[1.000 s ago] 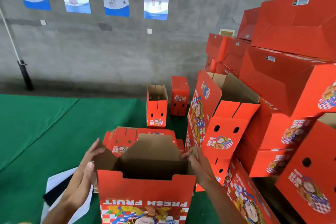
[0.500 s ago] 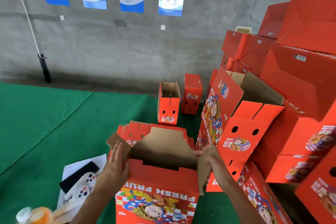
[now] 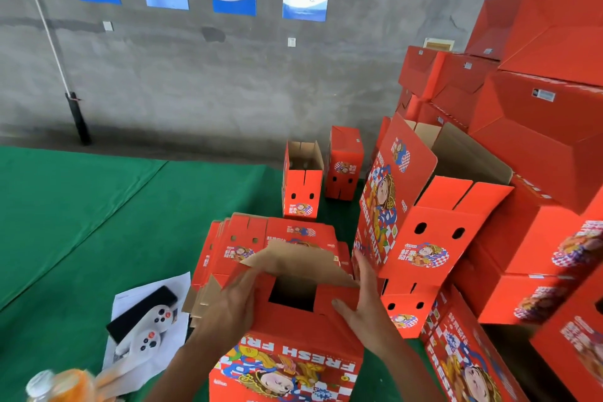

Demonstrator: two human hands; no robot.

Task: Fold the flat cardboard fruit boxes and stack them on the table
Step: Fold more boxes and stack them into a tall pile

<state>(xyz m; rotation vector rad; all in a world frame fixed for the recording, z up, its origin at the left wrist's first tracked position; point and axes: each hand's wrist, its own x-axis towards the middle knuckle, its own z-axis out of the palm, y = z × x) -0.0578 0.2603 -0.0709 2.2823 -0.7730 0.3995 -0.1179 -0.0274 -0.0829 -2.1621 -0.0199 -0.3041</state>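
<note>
Both side flaps now folded inward on the box [image 3: 287,346] at the desk's [image 3: 98,222] near edge; left hand [image 3: 233,302] and right hand [image 3: 365,300] press them, fingers [image 3: 360,266] straight, slightly apart.

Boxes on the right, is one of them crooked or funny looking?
Yes. One big open box in the pile on the right sits tilted, leaning against the stacked boxes, with its flaps sticking out. The two small boxes by the wall stand straight. Nothing looks torn or spilled.
</note>
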